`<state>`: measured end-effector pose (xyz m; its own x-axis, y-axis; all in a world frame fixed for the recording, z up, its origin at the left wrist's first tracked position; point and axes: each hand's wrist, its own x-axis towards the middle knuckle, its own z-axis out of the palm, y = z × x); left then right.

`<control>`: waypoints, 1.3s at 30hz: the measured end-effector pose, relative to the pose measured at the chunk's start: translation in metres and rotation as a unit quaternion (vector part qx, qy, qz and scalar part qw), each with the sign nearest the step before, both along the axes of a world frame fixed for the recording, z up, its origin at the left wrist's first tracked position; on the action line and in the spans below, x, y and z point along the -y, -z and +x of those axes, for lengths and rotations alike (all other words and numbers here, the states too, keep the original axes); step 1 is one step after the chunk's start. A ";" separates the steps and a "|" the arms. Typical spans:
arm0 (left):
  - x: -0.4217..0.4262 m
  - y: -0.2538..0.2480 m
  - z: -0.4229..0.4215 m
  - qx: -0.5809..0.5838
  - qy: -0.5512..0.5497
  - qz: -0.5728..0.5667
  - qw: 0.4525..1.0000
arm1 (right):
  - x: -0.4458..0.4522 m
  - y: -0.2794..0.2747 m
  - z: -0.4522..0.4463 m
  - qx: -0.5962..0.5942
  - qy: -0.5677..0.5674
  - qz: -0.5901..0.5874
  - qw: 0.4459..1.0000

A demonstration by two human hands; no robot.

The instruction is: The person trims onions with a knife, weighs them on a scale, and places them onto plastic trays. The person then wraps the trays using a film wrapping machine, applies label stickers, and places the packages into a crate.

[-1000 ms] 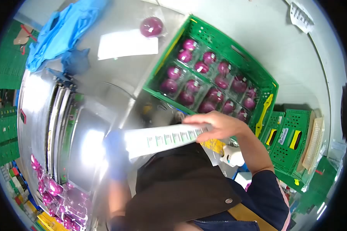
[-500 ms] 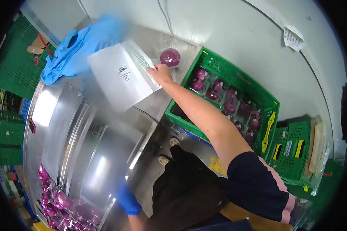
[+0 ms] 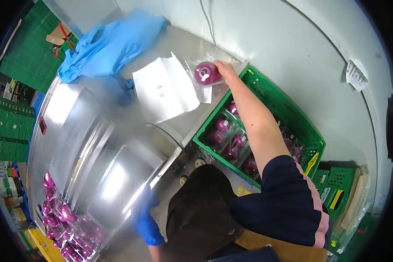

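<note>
My bare right hand reaches to the back of the steel work surface. Its fingers grip the right side of a red onion in a clear plastic bag. Just left of the onion lies a white paper sheet with handwriting on it, apart from my hand. My left hand, in a blue glove, hangs low beside the front edge of the steel machine; its fingers are blurred.
Right of the surface stands a green crate holding several packed red onions. More packed onions lie at the lower left. A crumpled blue plastic sheet lies at the back left. Stacked green crates stand at right.
My right hand has let go of the white paper, which now lies on the surface, and has moved right onto the bagged red onion. The view has shifted slightly.
</note>
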<state>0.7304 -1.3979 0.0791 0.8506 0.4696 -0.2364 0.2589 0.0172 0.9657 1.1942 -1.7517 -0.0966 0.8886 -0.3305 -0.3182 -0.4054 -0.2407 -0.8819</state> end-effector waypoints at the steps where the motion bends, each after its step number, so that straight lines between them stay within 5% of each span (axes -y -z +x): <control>1: 0.006 -0.003 0.008 -0.017 0.017 0.009 1.000 | -0.006 0.001 -0.010 0.062 0.007 0.034 0.997; 10: 0.048 -0.006 0.043 0.010 0.160 -0.052 0.986 | -0.018 -0.024 -0.036 -0.048 -0.049 0.144 0.987; 16: 0.068 -0.004 0.060 0.012 0.222 -0.094 0.971 | -0.029 -0.042 -0.042 -0.113 -0.081 0.012 0.990; 19: 0.074 -0.009 0.066 0.025 0.225 -0.108 0.968 | -0.027 -0.054 -0.052 -0.034 -0.119 -0.121 0.985; 22: 0.074 0.000 0.075 0.060 0.230 -0.116 0.964 | -0.033 -0.102 -0.110 0.117 0.014 -0.115 0.986; 26: 0.085 -0.006 0.101 0.065 0.271 -0.187 0.942 | -0.054 -0.156 -0.207 0.211 0.044 0.197 0.956; 29: 0.103 0.006 0.116 0.022 0.224 -0.245 0.943 | -0.083 -0.156 -0.283 0.143 0.021 0.292 0.945; 32: 0.087 0.027 0.110 -0.019 0.142 -0.339 0.930 | -0.087 -0.166 -0.348 0.087 -0.160 0.406 0.895; 33: 0.080 0.030 0.109 -0.034 0.110 -0.377 0.919 | -0.075 -0.166 -0.351 0.160 -0.264 0.358 0.881; 35: 0.047 0.058 0.095 -0.038 0.095 -0.428 0.898 | -0.020 -0.154 -0.339 0.041 -0.454 0.338 0.823; 37: 0.042 0.051 0.095 -0.076 0.164 -0.365 0.913 | 0.010 -0.144 -0.331 0.038 -0.263 0.374 0.888; 39: 0.058 0.023 0.103 -0.111 0.283 -0.237 0.923 | 0.007 -0.157 -0.324 -0.027 -0.283 0.384 0.879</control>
<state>0.8335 -1.4557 0.0564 0.8338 -0.2351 -0.4995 0.5467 0.2252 0.8065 0.8706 -1.7582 0.0608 0.8178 0.4903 -0.3014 -0.4588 0.2392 -0.8557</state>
